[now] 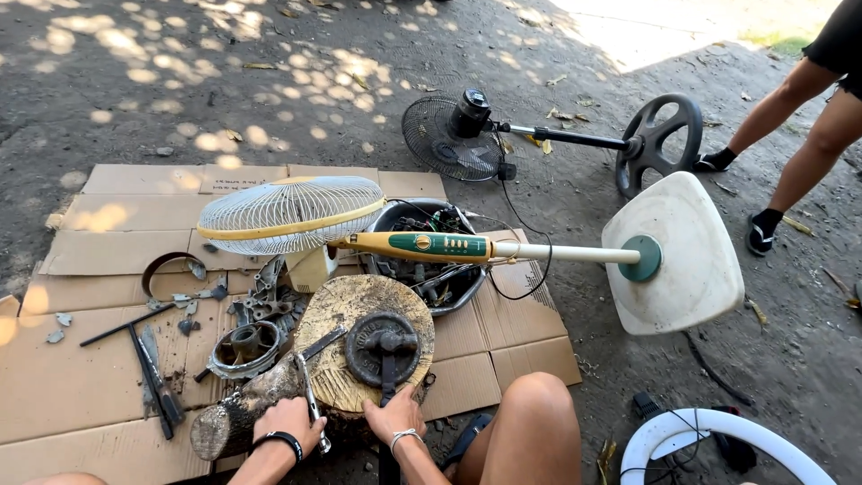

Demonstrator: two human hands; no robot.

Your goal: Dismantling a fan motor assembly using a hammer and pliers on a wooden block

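A round metal motor part lies on the log stump, steadied by the right hand clenched on its dark handle. A slim metal tool is gripped in the left hand; it is best worked with the part pinned flat.

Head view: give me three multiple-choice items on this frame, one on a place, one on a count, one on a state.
1. Where does the round dark metal part lie?
A. on the wood stump
B. inside the bowl
C. on the white fan base

2. How many pedestal fans lie on the ground?
A. one
B. two
C. four

3. What is the left hand doing?
A. resting flat on the cardboard
B. gripping a metal tool
C. holding the fan's pole

Answers:
1. A, it sits on the cut top of the stump.
2. B, a cream fan and a black fan.
3. B, its fingers wrap the metal tool; the right hand holds a dark handle.
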